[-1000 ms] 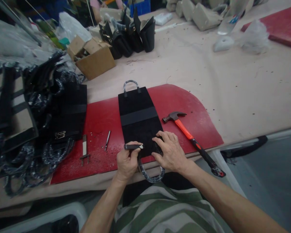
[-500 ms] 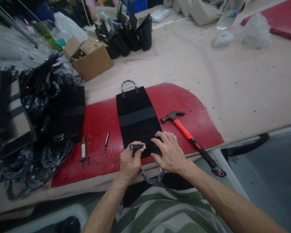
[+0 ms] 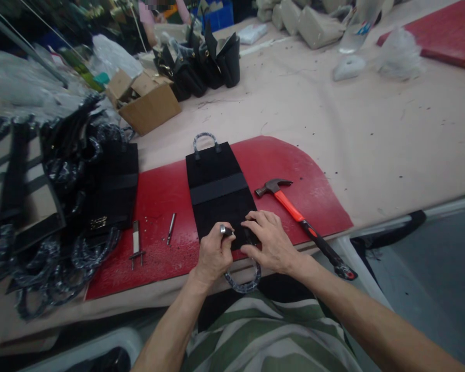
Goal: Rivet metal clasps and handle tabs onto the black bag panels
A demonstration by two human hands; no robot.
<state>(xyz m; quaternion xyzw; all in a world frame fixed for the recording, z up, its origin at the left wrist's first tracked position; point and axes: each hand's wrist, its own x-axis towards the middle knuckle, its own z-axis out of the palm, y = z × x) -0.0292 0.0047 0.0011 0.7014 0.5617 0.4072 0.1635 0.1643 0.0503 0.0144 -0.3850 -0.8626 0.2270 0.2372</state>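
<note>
Presently: black bag panel (image 3: 219, 188), flat on red mat (image 3: 289, 168); left hand (image 3: 216, 249), fingers pinched round a short dark tool (image 3: 226, 231); right hand (image 3: 271, 241), fingers half-spread on panel's near end, any grip unclear; step, apparently, positioning the tool; next move calling for steady alignment

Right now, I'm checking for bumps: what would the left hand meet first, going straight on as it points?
The left hand would probably meet the right hand, whose fingers lie close ahead over the black panel; depth between them is unclear.
</note>
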